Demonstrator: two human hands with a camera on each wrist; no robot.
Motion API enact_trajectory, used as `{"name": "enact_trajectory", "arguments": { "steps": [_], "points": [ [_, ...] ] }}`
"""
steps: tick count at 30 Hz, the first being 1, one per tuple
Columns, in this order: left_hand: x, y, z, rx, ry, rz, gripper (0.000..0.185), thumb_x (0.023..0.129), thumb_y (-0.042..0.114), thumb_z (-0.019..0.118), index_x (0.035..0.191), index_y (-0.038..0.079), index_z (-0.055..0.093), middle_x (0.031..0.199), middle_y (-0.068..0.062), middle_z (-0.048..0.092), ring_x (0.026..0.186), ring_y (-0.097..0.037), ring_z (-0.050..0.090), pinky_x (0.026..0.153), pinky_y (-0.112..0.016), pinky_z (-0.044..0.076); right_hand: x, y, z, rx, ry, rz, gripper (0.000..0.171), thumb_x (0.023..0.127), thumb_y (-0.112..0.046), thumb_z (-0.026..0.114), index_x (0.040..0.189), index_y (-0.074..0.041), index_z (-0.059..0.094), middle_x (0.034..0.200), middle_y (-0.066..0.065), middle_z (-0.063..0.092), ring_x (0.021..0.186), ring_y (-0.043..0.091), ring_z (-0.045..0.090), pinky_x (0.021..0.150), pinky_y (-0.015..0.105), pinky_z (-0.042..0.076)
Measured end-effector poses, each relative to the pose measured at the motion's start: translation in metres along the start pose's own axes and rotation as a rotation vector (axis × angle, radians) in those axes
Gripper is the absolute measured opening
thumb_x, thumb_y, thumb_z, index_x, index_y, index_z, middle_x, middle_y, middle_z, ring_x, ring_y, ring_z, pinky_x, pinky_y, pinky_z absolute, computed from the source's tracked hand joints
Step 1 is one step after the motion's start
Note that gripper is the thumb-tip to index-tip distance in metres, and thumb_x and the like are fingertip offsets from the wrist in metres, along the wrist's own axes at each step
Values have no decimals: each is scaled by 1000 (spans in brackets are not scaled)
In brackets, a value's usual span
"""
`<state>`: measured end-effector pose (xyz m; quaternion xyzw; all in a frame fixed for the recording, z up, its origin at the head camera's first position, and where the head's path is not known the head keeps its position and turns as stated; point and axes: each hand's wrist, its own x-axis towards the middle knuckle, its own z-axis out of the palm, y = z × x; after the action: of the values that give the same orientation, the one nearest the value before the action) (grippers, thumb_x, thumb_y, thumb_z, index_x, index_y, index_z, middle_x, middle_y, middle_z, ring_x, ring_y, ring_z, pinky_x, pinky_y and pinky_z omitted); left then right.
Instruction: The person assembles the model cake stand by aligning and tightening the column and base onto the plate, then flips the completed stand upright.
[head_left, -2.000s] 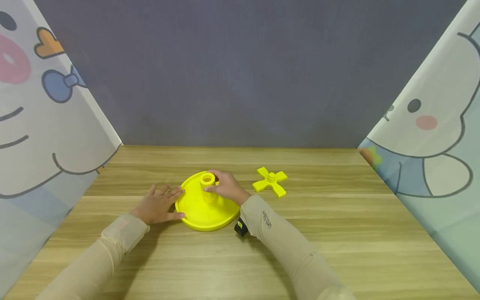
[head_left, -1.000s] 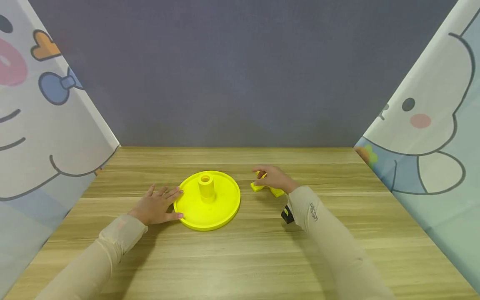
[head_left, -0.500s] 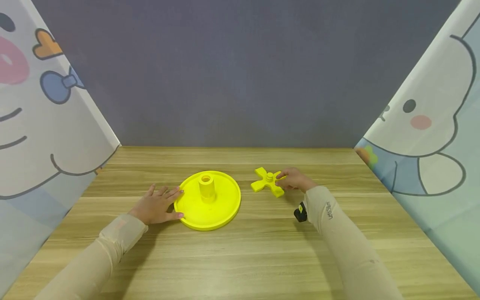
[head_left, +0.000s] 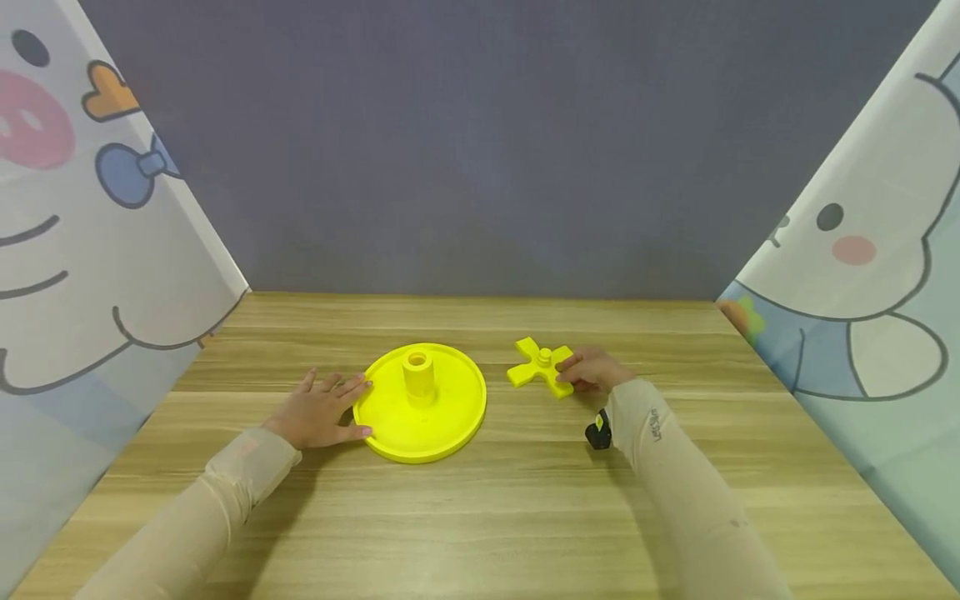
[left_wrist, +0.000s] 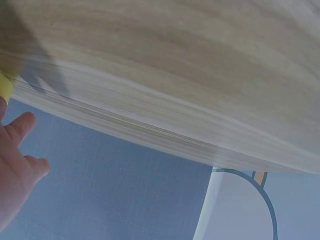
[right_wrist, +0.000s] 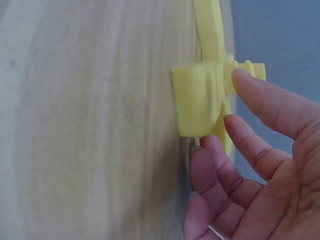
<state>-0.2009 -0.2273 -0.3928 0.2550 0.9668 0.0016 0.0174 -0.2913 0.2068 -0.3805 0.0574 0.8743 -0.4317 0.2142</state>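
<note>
A round yellow base point(head_left: 386, 427) with a raised rim lies on the table. An upright hollow yellow tube point(head_left: 420, 385) stands on it near the middle. My left hand point(head_left: 321, 412) rests at the base's left edge, fingers spread and fingertips on the rim. To the right, a flat four-armed yellow cross piece point(head_left: 534, 370) with a short peg on top lies on the table. My right hand point(head_left: 596, 371) holds one of its right arms between thumb and fingers. The right wrist view shows that thumb and the curled fingers about the cross piece point(right_wrist: 192, 97).
Wood-grain table point(head_left: 450, 533) under everything, with a dark grey panel point(head_left: 480, 150) behind it. Cartoon-printed cloths flank the table left and right. A small black device point(head_left: 598, 432) sits at the right wrist.
My right hand has let go of the tube and moved right to the cross piece, over it and then to its right side. The left hand has stayed on the base's rim.
</note>
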Motion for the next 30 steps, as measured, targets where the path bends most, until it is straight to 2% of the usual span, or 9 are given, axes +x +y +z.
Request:
{"name": "enact_trajectory", "arguments": {
  "steps": [6, 13, 16, 19, 25, 30],
  "points": [
    [0, 1, 1, 0, -1, -1, 79, 89, 61, 52, 142, 3, 44, 144, -18, 44, 127, -49, 41, 104, -70, 18, 2, 2, 5, 21, -10, -13, 46, 86, -7, 69, 128, 6, 55, 87, 0, 57, 65, 12, 48, 62, 24, 44],
    [0, -1, 3, -2, 0, -3, 79, 89, 61, 53, 142, 3, 44, 144, -18, 44, 127, -49, 41, 104, -70, 18, 3, 0, 10, -12, 0, -14, 47, 86, -8, 69, 129, 5, 54, 79, 0, 49, 58, 12, 40, 56, 23, 36],
    [1, -1, 3, -4, 0, -3, 79, 89, 60, 53, 142, 3, 44, 144, -18, 44, 127, -49, 41, 104, -70, 18, 6, 1, 12, -31, 14, -6, 48, 84, -8, 71, 128, 6, 54, 81, 1, 50, 57, 10, 39, 54, 21, 34],
    [1, -1, 3, -7, 3, -2, 79, 89, 60, 53, 142, 3, 44, 144, -18, 44, 127, -49, 41, 104, -70, 18, 8, 2, 13, -64, 28, 1, 51, 82, -10, 74, 127, 6, 55, 88, 4, 53, 57, 10, 39, 52, 21, 33],
    [0, -1, 2, -11, -3, -6, 78, 89, 60, 53, 142, 3, 44, 145, -18, 43, 127, -49, 41, 104, -70, 18, 9, 1, 14, -90, 35, -14, 57, 79, -6, 77, 129, 7, 53, 119, 14, 57, 54, 9, 37, 51, 19, 34],
    [0, 1, 0, -10, 9, 0, 78, 89, 59, 54, 141, 3, 45, 144, -18, 45, 126, -49, 43, 103, -70, 19, 8, -1, 15, -114, 17, -13, 63, 76, -3, 78, 132, 7, 50, 128, 17, 53, 52, 8, 34, 49, 19, 31]
  ]
}}
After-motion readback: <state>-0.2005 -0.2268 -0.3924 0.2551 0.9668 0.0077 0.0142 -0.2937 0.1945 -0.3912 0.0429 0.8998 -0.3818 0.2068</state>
